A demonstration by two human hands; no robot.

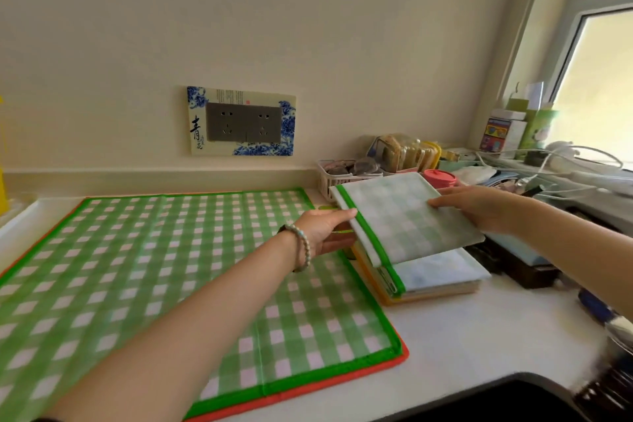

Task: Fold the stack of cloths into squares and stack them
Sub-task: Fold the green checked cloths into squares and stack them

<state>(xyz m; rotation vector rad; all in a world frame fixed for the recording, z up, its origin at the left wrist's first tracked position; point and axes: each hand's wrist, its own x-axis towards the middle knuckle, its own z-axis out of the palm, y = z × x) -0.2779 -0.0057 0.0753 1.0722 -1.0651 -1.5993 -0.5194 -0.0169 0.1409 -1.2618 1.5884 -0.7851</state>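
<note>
**Green-edged square going onto the stack**

Green-checked folded cloth point(407, 219) is held between both hands just above the stack point(435, 279) at the right. The left hand point(325, 229) pinches its left edge; the right hand point(479, 207) grips its far-right side. This looks like the stacking step; next, lower it squarely. More unfolded cloths point(178, 284) lie spread at the left.

Wall socket point(242, 122), red-lidded jar point(439, 177), white basket point(330, 180), window point(596, 79).
</note>
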